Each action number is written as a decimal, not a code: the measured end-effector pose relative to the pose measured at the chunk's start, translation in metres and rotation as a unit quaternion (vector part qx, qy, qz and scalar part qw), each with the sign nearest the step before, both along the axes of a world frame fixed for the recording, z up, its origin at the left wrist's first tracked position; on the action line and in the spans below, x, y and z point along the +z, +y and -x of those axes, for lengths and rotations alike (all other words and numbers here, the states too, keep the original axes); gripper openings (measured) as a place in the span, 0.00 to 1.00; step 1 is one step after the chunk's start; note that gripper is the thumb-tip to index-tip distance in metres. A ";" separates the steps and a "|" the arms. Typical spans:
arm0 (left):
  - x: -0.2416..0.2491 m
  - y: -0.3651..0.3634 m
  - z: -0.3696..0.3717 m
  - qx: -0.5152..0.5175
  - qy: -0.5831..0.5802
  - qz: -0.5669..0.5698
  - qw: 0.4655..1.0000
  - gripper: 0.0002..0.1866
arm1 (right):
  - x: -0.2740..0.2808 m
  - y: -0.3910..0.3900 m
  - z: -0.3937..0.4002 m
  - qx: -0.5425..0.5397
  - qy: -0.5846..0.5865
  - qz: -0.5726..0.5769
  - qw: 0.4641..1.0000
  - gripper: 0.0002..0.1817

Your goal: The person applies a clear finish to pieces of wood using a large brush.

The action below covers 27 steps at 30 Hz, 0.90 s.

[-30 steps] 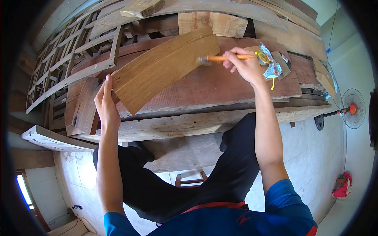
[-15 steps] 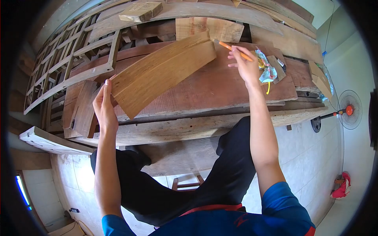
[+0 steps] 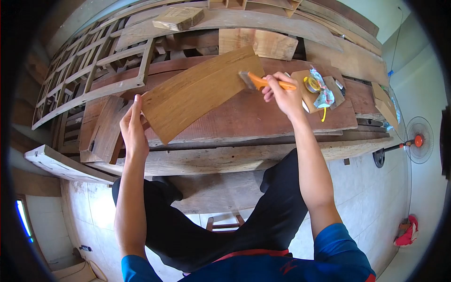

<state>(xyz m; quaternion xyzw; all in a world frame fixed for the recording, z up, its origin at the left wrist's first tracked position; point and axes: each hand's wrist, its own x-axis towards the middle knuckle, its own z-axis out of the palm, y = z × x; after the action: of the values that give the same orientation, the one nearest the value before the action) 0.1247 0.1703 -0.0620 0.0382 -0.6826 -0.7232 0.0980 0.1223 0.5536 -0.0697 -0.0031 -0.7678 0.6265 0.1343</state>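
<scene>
My left hand (image 3: 135, 127) grips the near left end of a thin brown wooden board (image 3: 202, 91), thumb along its edge and the other fingers partly hidden. The board is tilted, with its broad face toward me and its far end up to the right. In my right hand (image 3: 284, 96) is a paintbrush (image 3: 258, 81) with an orange handle, fingers closed around it. Its bristles overlap the board's face near the right end. Just right of that hand lie a yellow tape roll (image 3: 311, 84) and a crumpled light-blue wrapper (image 3: 325, 97).
Wide reddish planks (image 3: 225, 124) form the work surface over a thick beam (image 3: 211, 160). A slatted wooden frame (image 3: 94, 75) leans at the left. Behind are a paper-wrapped block (image 3: 178, 19) and a pale board (image 3: 258, 43). A fan (image 3: 418, 140) stands at the right.
The paintbrush has come down and left from beyond the board's far end onto its face. The board has turned to show more of its broad side.
</scene>
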 end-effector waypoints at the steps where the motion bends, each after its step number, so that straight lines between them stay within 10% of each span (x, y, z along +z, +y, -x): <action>1: 0.000 -0.001 0.001 0.004 -0.015 -0.012 1.000 0.29 | 0.004 -0.012 -0.005 0.022 0.016 -0.011 1.000 0.13; 18: -0.003 -0.009 0.006 -0.141 -0.025 -0.255 0.956 0.18 | 0.018 -0.108 -0.050 0.179 -0.021 0.218 0.959 0.19; 27: 0.011 0.023 -0.002 -0.307 0.098 -0.271 0.907 0.49 | 0.035 -0.072 -0.046 0.115 -0.012 0.357 0.927 0.23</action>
<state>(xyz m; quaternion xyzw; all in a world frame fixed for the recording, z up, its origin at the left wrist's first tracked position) 0.1267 0.1936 -0.0508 -0.2188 -0.4252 -0.8749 -0.0763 0.1683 0.4820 -0.0344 0.0301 -0.4903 0.8700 0.0421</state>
